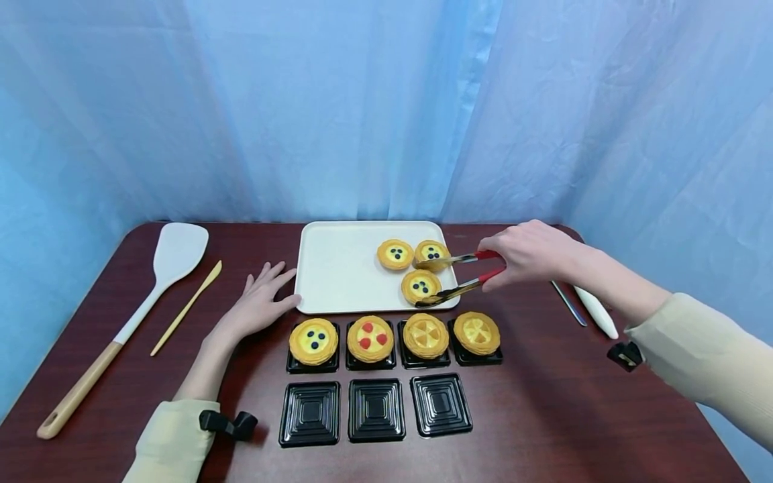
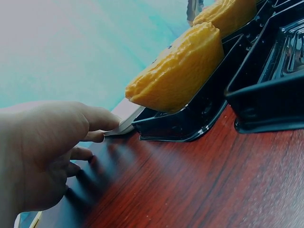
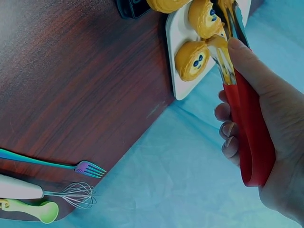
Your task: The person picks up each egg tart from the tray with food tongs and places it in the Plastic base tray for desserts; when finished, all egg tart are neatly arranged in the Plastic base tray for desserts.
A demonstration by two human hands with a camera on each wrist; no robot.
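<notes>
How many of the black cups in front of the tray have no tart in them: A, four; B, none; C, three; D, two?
C: the three cups in the near row sit bare, while the four cups next to the tray each hold a tart.

Bright, even light — soft shadows, edges warped.
</notes>
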